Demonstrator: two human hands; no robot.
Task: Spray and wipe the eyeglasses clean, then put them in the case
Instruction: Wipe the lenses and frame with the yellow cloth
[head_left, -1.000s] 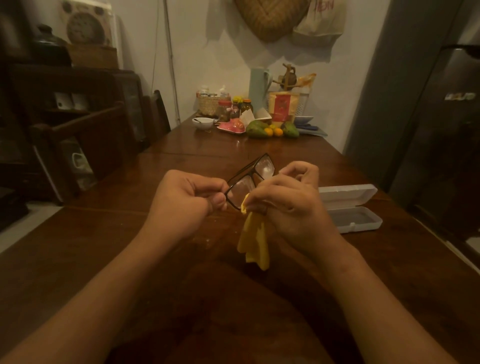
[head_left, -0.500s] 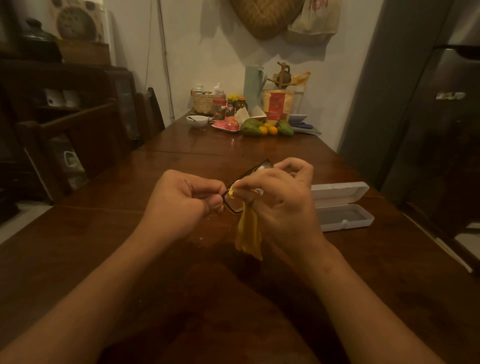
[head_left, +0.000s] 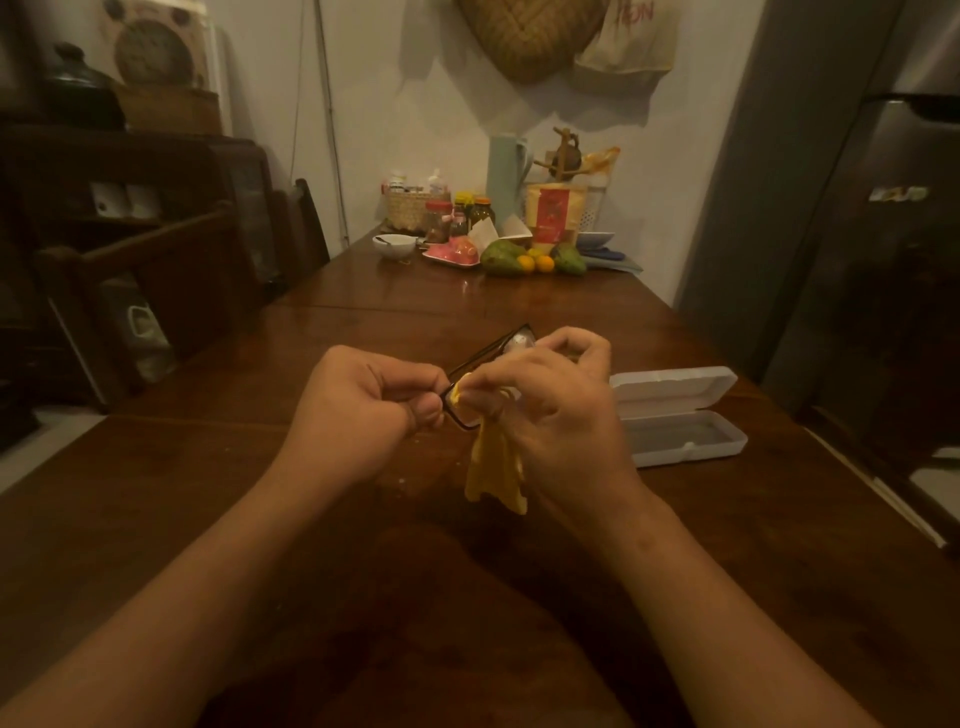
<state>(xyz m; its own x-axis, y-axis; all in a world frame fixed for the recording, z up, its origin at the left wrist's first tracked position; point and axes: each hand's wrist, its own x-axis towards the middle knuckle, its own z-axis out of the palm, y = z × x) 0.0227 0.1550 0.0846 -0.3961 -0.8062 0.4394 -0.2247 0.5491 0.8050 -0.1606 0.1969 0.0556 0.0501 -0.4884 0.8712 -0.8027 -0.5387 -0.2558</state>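
Fingers (head_left: 524, 376) of the right hand (head_left: 561, 415) are pinched on a yellow microfibre cloth (head_left: 493, 467) against the black-framed eyeglasses (head_left: 493, 351), which are steadied for wiping by the clenched left hand (head_left: 363, 405).

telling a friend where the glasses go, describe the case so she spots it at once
On the long wooden table, look right of the right hand holding the yellow cloth. The case lies there open, lid tipped back. It alone is a pale plastic box; the jars and fruit sit far off by the wall.

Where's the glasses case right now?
In the head view the case lies open on the table, just right of the right hand, which holds the cloth.
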